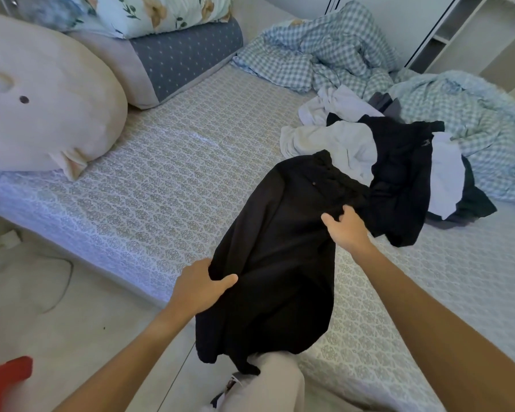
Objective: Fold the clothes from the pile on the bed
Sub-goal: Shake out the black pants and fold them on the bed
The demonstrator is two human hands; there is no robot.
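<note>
- Plush pillow (42,105) lies at the bed's (161,179) left end.
- Left hand (201,288) grips the black garment's (280,257) lower left edge, thumb on top.
- Right hand (347,228) pinches its upper right edge.
- The garment hangs over the bed's near edge.
- Clothes pile (378,150) lies just right, touching it.

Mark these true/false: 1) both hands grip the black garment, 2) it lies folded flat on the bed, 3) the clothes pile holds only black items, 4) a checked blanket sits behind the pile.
1) Both hands hold the black fabric garment. True: left hand grips its near edge, right hand its far side.
2) False: it is unfolded, draping off the patterned bed sheet edge.
3) False: the clothes pile mixes black and white pieces.
4) True: blue-white checked blanket lies crumpled behind.
</note>
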